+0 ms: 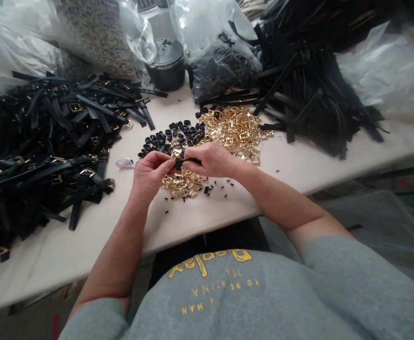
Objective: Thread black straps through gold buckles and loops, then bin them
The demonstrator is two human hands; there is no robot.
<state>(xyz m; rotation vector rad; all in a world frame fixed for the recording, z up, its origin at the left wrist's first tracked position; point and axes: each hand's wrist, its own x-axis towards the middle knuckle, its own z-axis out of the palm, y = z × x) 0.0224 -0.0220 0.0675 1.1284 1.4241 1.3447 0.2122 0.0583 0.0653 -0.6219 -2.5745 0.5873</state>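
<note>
Between my two hands runs a short black strap [179, 163], held just above the table. The thumb and fingertips of my left hand [152, 169] pinch its left end. My right hand [209, 158] is closed around the other end, and its curled fingers hide part of the strap. Below and behind the hands lie gold buckles [183, 184], with a larger heap of gold buckles [233, 127] beyond my right hand. Small black loops [160, 139] are spread just past my left hand.
Black straps with buckles [68, 127] are piled at the left. Loose black straps [306, 94] heap at the back right. A dark lidded pot [167, 66] stands at the back between plastic bags [214, 47]. Tiny black scraps [224, 189] dot the pale table [207, 212] near its front edge.
</note>
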